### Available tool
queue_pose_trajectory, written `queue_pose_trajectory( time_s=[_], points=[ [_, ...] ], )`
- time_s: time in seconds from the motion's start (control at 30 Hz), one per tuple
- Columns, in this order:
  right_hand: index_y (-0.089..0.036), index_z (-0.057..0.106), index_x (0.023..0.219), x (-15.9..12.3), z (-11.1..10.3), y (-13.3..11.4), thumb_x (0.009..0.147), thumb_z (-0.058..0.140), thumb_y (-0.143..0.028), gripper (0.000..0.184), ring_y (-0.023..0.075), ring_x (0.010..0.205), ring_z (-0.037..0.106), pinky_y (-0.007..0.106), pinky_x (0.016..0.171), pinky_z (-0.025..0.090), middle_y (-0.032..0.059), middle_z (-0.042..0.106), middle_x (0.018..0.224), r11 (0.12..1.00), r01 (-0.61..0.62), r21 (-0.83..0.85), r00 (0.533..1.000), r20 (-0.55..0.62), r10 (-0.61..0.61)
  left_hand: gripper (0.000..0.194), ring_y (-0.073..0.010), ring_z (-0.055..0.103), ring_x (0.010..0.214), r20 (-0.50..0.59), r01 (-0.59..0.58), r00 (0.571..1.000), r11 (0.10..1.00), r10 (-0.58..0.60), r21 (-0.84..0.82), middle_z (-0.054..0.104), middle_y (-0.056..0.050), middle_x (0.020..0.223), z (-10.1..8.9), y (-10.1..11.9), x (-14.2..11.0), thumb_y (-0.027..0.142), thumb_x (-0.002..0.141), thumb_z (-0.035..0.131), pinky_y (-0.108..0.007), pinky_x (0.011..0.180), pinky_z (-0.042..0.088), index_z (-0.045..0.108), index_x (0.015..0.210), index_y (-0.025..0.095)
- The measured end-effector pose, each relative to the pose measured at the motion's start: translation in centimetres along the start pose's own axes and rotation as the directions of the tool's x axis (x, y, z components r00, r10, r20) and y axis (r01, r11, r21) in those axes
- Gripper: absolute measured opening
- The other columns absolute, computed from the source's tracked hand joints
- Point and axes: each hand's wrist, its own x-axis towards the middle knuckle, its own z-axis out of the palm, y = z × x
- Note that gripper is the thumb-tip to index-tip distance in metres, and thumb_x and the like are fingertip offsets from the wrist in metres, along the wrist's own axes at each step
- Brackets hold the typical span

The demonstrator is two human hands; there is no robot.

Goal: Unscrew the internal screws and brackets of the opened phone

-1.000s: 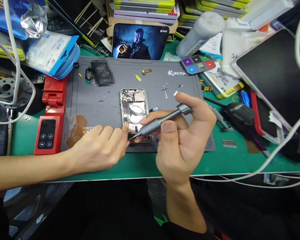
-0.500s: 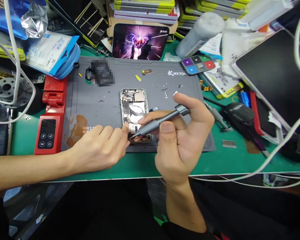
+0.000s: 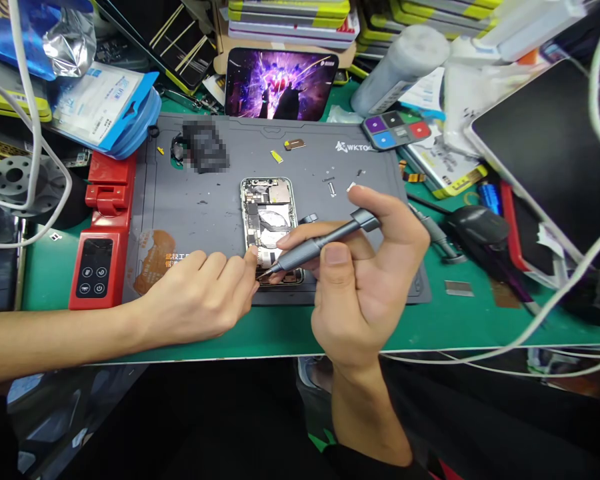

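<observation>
opened phone (image 3: 271, 223) and gray screwdriver (image 3: 307, 252), as i see them from here.
i see the phone flat on the gray mat (image 3: 210, 223), inner side up, long sides running away from the near edge; a pale rim frames dark parts down the left, a silvery plate at upper right and a white patch with curved outlines mid-body, its lower end partly hidden. the screwdriver slants down-left over that end, textured grip, broad cap up-right, thin tip near the lower left corner; i can't tell whether it touches.

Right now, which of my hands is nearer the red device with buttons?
Left: your left hand is right of the red device; your right hand is farther right, past the open phone.
</observation>
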Motion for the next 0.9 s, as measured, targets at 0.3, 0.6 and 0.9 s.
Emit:
queue_pose_trajectory(
  time_s=[0.3,0.6,0.9],
  points=[
    [-0.032,0.055,0.137,0.34,0.09,-0.11,0.104,0.053,-0.026,0.034,0.0175,0.083,0.076,0.034,0.067,0.068,0.001,0.075,0.094,0.999,0.031,0.019,0.999,-0.009,-0.031,0.031,-0.0131,0.048,0.052,-0.015,0.005,1.0,1.0,-0.005,-0.015,0.05,0.004,0.063,0.09,0.05,0.1,0.026,0.101,0.062,-0.03,0.045,0.034,0.072,0.115,0.0],
    [-0.032,0.055,0.138,0.24,0.08,0.1,0.104,0.053,-0.027,0.035,0.0166,0.075,0.073,0.031,0.059,0.063,0.001,0.073,0.093,0.999,0.038,0.002,0.999,-0.033,-0.038,0.032,-0.0131,0.048,0.052,-0.002,0.003,1.0,1.0,-0.003,-0.012,0.049,0.004,0.063,0.23,0.11,-0.04,0.028,0.101,0.061,-0.03,0.045,0.034,0.073,0.114,0.001],
    [-0.033,0.054,0.137,0.28,0.2,-0.08,0.104,0.053,-0.025,0.034,0.0137,0.069,0.071,0.029,0.059,0.064,-0.0003,0.074,0.094,1.0,0.012,0.021,0.999,-0.031,-0.011,0.032,-0.0135,0.048,0.052,-0.007,0.007,1.0,1.0,-0.007,-0.013,0.049,0.004,0.063,0.23,0.15,-0.05,0.028,0.101,0.062,-0.031,0.045,0.034,0.073,0.114,0.001]
  ],
)
